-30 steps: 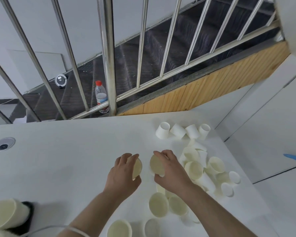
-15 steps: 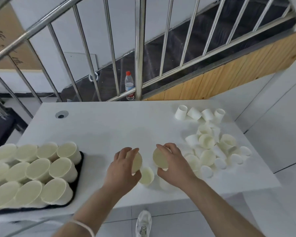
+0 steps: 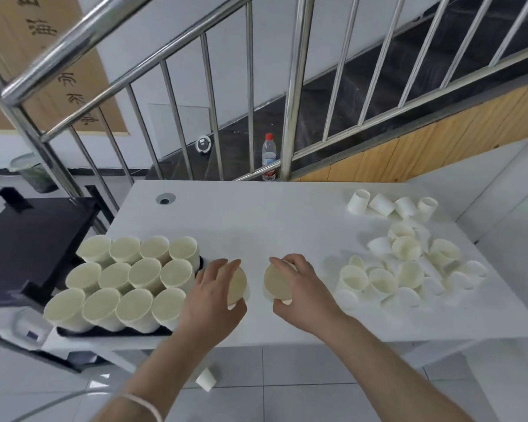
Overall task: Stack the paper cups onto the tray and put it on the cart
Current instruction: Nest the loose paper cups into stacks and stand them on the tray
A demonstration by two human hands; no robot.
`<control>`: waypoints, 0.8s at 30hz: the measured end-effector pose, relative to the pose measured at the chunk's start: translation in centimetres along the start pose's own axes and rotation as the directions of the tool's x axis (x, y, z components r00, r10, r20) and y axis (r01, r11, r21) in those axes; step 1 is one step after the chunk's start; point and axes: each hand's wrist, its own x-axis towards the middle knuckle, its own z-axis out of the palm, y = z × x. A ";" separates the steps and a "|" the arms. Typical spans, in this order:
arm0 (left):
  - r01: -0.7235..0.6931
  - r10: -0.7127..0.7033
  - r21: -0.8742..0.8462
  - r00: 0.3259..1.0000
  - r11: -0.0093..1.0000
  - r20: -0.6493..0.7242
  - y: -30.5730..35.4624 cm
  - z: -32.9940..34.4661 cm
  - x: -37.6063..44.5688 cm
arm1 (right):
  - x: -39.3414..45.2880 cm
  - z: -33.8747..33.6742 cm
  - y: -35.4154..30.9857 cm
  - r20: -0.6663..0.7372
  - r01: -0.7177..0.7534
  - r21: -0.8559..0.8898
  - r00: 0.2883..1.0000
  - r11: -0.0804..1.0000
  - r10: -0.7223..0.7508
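Left hand (image 3: 211, 295): fingers curled round a paper cup (image 3: 237, 284), just right of the tray.
Right hand (image 3: 299, 292): grips a second cup (image 3: 277, 284), held over the white table (image 3: 287, 220).
Black tray (image 3: 110, 331): at the table's left end, packed with three rows of upright cups (image 3: 128, 281).
Loose cups (image 3: 406, 263): scattered at the table's right end, some tipped over.
Floor: one fallen cup (image 3: 205, 379).
Behind: water bottle (image 3: 269, 156) beside the steel railing (image 3: 293, 86).

A single head-worn, wide-angle camera looks forward and steeply down over the near edge of a white table (image 3: 287, 220), close above it. It faces a stair railing (image 3: 290, 86) beyond the table's far edge, bent by lens distortion.
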 end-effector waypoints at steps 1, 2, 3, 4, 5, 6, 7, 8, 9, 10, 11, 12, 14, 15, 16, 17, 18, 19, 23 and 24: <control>-0.006 0.006 0.004 1.000 1.000 -0.009 -0.4 -0.4 0.1 | 0.3 0.2 -0.5 0.001 0.004 -0.004 1.000 1.000 -0.004; -0.007 0.007 0.004 1.000 1.000 -0.018 -1.4 -1.0 -0.1 | 0.8 0.8 -1.4 0.006 0.010 -0.009 1.000 1.000 -0.010; -0.002 0.002 0.000 1.000 1.000 -0.023 -2.3 -1.7 -0.2 | 1.3 1.4 -2.5 0.010 0.017 -0.010 1.000 1.000 -0.016; 0.004 -0.005 -0.008 1.000 1.000 -0.028 -3.4 -2.5 -0.3 | 1.8 2.0 -3.5 0.012 0.023 -0.010 1.000 1.000 -0.023; 0.013 -0.013 -0.014 0.999 1.000 -0.032 -4.6 -3.2 -0.3 | 2.4 2.6 -4.5 0.017 0.030 -0.008 0.999 1.000 -0.030; 0.018 -0.018 -0.012 0.999 1.000 -0.032 -6.0 -4.2 -0.4 | 3.1 3.4 -5.8 0.019 0.035 0.001 0.999 0.999 -0.035; 0.020 -0.020 -0.007 0.999 1.000 -0.031 -7.4 -5.1 -0.4 | 3.7 4.1 -7.1 0.024 0.041 0.007 0.999 0.999 -0.041; 0.020 -0.020 -0.003 0.999 1.000 -0.031 -8.9 -6.0 -0.4 | 4.4 4.9 -8.4 0.031 0.042 0.016 0.999 0.999 -0.043; 0.024 -0.024 0.001 0.999 1.000 -0.030 -10.3 -6.9 -0.4 | 5.0 5.7 -9.6 0.038 0.042 0.024 0.998 0.999 -0.043; 0.027 -0.027 0.003 0.999 1.000 -0.031 -11.8 -7.6 -0.4 | 5.7 6.5 -10.8 0.045 0.039 0.028 0.998 0.999 -0.040; 0.032 -0.032 0.012 0.999 0.999 -0.030 -13.1 -8.4 -0.3 | 6.4 7.2 -11.9 0.049 0.035 0.037 0.998 0.999 -0.037; 0.038 -0.038 0.016 0.999 0.999 -0.024 -13.9 -8.8 -0.2 | 6.7 7.6 -12.5 0.052 0.037 0.040 0.998 0.999 -0.039; 0.047 -0.047 0.016 0.999 0.999 -0.019 -16.7 -10.1 0.2 | 8.0 9.1 -14.6 0.056 0.035 0.049 0.998 0.998 -0.038; 0.051 -0.051 0.016 0.998 0.999 -0.023 -18.1 -10.8 0.4 | 8.7 10.0 -15.7 0.059 0.032 0.053 0.998 0.998 -0.035; 0.058 -0.058 0.018 0.998 0.998 -0.022 -19.2 -11.3 0.6 | 9.2 10.7 -16.5 0.063 0.025 0.058 0.998 0.998 -0.028; 0.065 -0.065 0.019 0.998 0.998 -0.019 -20.2 -11.8 0.8 | 9.7 11.4 -17.3 0.067 0.015 0.058 0.998 0.998 -0.019; 0.073 -0.072 0.023 0.997 0.997 -0.012 -21.3 -12.4 1.0 | 10.3 12.0 -18.1 0.067 0.011 0.059 0.998 0.998 -0.015; 0.079 -0.079 0.034 0.997 0.996 -0.009 -21.8 -12.6 1.2 | 10.6 12.4 -18.5 0.071 0.010 0.061 0.997 0.998 -0.014; 0.113 -0.113 0.070 0.994 0.991 -0.008 -25.1 -14.1 2.2 | 12.7 14.1 -21.2 0.091 0.018 0.083 0.996 0.996 -0.026; 0.126 -0.126 0.074 0.992 0.989 0.002 -26.0 -14.3 2.5 | 13.5 14.6 -22.0 0.094 0.020 0.086 0.995 0.996 -0.029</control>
